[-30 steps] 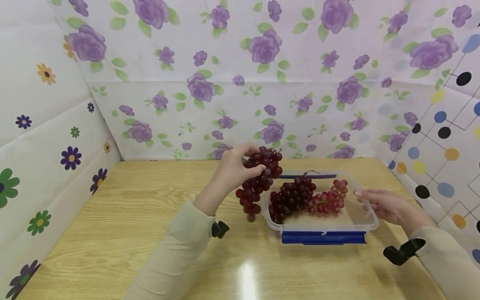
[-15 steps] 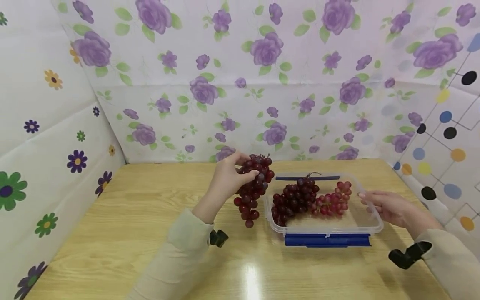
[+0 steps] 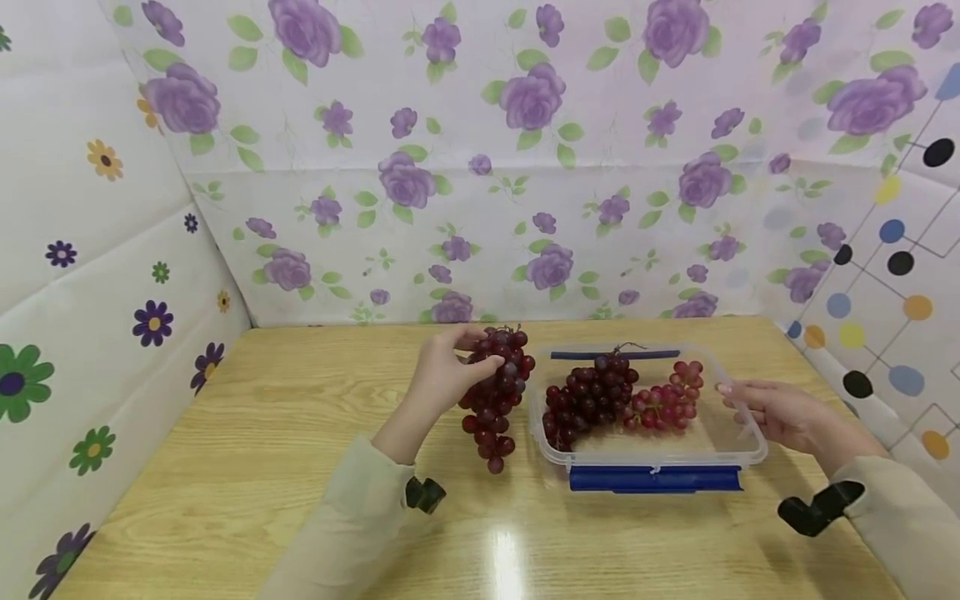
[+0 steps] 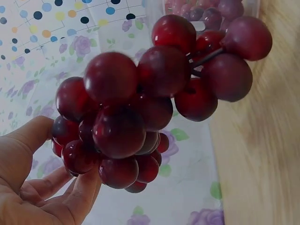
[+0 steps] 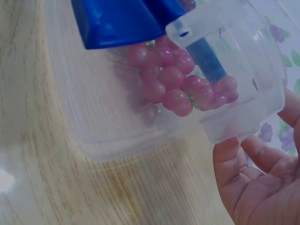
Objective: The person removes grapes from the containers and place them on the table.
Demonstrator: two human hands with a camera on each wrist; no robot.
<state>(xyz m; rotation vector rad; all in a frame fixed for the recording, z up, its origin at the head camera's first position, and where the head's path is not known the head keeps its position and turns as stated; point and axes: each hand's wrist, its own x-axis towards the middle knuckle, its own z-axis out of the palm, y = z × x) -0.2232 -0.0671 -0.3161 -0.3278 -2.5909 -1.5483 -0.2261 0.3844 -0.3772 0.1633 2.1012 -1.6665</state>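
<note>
Gripping a dark red grape bunch [image 3: 495,396] near its top, the left hand [image 3: 442,377] hangs it just left of the clear plastic container with blue clips [image 3: 738,454], its tip almost at the wooden table [image 3: 247,450]. Two bunches lie inside; which way this one travels I cannot tell. Right hand [image 3: 776,412], fingers straight, touches the container's right rim. Bare table spreads leftward; floral walls [image 3: 480,167] close beyond.

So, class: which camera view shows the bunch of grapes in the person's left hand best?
The head view: the whole held bunch hangs from the left hand beside the clear container. The left wrist view shows only a close-up; the right wrist view misses it.
</note>
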